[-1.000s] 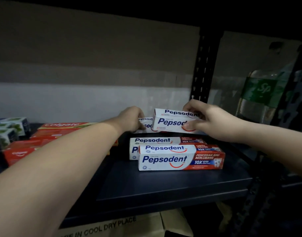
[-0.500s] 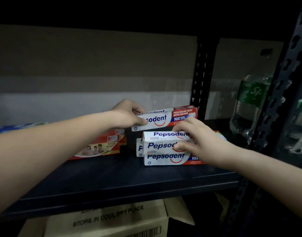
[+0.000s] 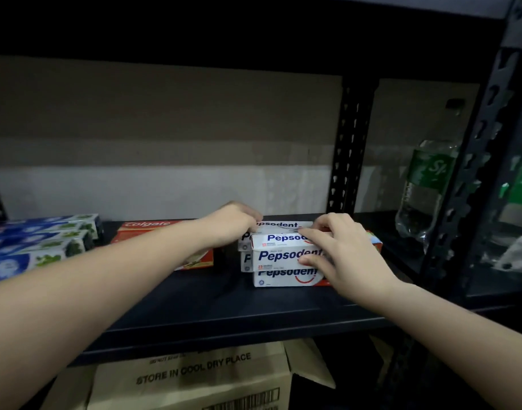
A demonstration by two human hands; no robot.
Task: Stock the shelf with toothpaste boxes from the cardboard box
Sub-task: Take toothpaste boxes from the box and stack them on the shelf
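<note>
Toothpaste boxes (image 3: 286,255), stacked mid-shelf (image 3: 224,309); right hand (image 3: 339,255) grips near top box, left hand (image 3: 233,223) holds far top box (square edges flush); cardboard box (image 3: 194,380) below.

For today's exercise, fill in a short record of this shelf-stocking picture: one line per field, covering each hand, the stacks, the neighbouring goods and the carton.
Left hand: grips the rear top Pepsodent box
Right hand: holds the front top Pepsodent box
Front stack: two boxes high, bottom box on the shelf
Left neighbours: Colgate boxes, blue boxes
Right of post: clear bottle
Below shelf: cardboard box
</note>
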